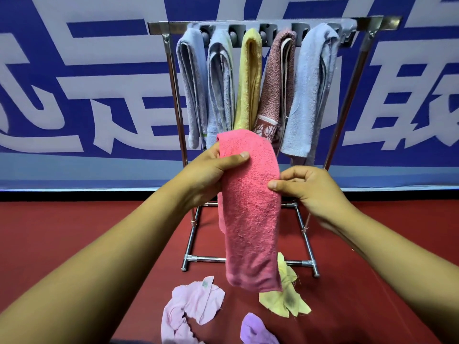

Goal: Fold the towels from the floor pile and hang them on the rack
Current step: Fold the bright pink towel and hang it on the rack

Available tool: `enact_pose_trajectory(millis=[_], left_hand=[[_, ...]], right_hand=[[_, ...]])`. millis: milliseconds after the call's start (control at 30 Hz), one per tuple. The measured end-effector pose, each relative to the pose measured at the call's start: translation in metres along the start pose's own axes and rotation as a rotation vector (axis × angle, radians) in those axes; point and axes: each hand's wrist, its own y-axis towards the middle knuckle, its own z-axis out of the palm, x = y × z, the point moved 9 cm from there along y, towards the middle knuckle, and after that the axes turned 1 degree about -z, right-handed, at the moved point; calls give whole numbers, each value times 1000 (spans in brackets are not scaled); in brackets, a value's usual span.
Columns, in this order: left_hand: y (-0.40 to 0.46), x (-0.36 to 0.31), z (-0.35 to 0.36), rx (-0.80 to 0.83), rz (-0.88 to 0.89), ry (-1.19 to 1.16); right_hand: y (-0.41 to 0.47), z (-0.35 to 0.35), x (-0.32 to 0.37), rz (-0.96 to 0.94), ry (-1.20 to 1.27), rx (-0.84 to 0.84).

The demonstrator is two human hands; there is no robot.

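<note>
Pink towel (250, 209) hangs folded, gripped by left hand (211, 170), right hand (308, 187) pinching edge.

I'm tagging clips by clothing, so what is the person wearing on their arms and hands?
Nothing that shows: the left hand and right hand are bare, with no gloves, rings or watch in view. Both forearms are uncovered to the frame edge, with no sleeve visible. Nails are short and unpainted.

2 bare forearms, no sleeves; left hand (211, 170), right hand (313, 192) ungloved.
</note>
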Motion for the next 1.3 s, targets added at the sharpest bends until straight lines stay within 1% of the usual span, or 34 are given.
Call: enact_pose_trajectory(millis=[100,233,300,500,567,667,733,933,1000,1067,1133,1200,1300], left_hand=[[3,-3,2,-10,16,33],[10,-16,10,8,33,-24],[13,-24,14,21,45,-27],[15,-35,17,51,54,-18],[15,-39,17,51,68,-17],[14,-44,17,50,86,-22],[14,-47,17,50,92,-15],[13,-55,13,60,106,-45],[13,-56,12,70,106,-61],[12,-58,11,78,107,-91],[11,-59,9,79,113,-114],[9,-62,6,66,122,-118],[7,-63,-2,36,122,-103]], right_hand=[[-1,-2,-4,17,44,5],[-8,7,-20,87,-12,156],[-9,5,-23,76,-49,177],[-4,1,-22,52,-50,136],[-1,-2,-19,26,-54,90],[0,-4,-19,-11,34,33],[-1,-2,-22,-33,55,34],[-18,20,-26,-113,-154,273],[-18,23,-29,-98,-156,304],[-18,28,-28,-126,-193,322],[-17,30,-24,-172,-268,306],[-15,27,-17,-218,-314,255],[-12,18,-14,-227,-291,160]])
